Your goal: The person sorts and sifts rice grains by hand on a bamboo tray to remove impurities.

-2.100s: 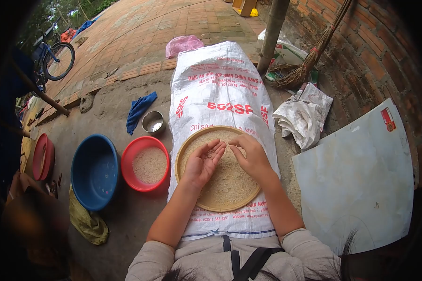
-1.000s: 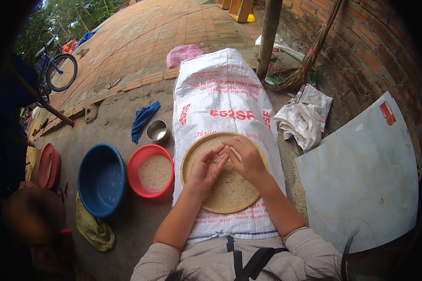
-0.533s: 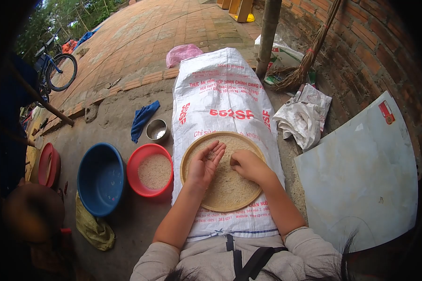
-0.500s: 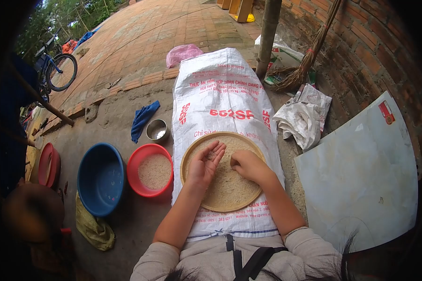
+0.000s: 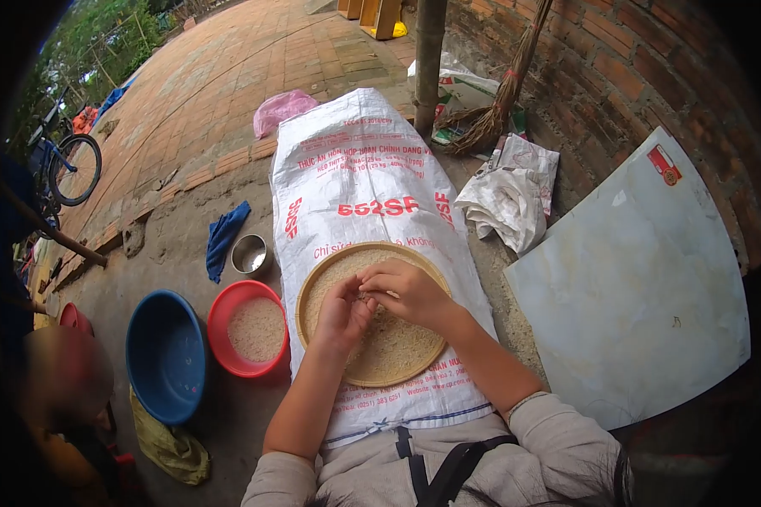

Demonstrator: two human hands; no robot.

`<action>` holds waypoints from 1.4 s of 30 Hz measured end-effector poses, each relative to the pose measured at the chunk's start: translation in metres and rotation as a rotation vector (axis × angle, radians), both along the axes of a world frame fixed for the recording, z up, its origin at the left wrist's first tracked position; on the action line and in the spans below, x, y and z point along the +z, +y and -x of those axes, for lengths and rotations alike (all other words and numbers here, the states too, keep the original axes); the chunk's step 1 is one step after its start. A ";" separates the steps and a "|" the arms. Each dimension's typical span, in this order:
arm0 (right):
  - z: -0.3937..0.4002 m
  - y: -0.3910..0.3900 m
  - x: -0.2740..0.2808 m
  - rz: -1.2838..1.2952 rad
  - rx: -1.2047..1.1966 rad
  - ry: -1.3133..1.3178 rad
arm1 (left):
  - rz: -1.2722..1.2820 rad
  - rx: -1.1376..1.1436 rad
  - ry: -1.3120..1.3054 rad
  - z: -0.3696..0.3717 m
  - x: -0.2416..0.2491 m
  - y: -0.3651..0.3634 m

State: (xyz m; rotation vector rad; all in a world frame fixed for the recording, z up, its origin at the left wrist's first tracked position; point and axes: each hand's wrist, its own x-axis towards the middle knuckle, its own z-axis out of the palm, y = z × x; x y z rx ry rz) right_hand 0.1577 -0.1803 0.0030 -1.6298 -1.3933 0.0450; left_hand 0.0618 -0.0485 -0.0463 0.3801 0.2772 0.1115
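A round woven tray (image 5: 373, 382) holding a spread of rice grains (image 5: 397, 342) lies across a white printed sack (image 5: 368, 182) over my lap. My left hand (image 5: 345, 313) is cupped, palm up, above the left part of the tray, and small grains seem to lie in it. Fingers bent and pinched together, my right hand (image 5: 407, 292) reaches over the left palm and meets the left fingertips. Whatever sits between the right fingertips is too small to make out.
Left of the sack stand a red basin (image 5: 249, 367) with rice, a blue basin (image 5: 167, 355) and a metal bowl (image 5: 251, 253). A blue cloth (image 5: 226, 241) lies nearby. On the right are a pale board (image 5: 634, 287), a crumpled white sack (image 5: 511, 198) and a broom (image 5: 495, 110). Another person's blurred head shows lower left.
My right hand has lifted from the rice and moved left to my left hand. The left fingers have curled from a flatter palm-up pose. The camera view has shifted a little.
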 end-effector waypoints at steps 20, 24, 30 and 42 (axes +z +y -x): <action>0.014 -0.118 0.059 -0.853 0.243 1.870 | -0.985 -0.226 -0.279 -0.062 0.145 -0.167; 0.015 -0.132 0.053 -0.961 0.457 1.837 | -1.513 -0.116 -0.529 -0.054 0.151 -0.185; 0.025 -0.127 0.072 -0.871 0.396 1.792 | -2.013 0.108 -0.766 -0.027 0.164 -0.159; 0.060 0.061 0.077 -0.521 0.263 1.757 | -0.092 0.390 -0.152 0.023 0.113 -0.010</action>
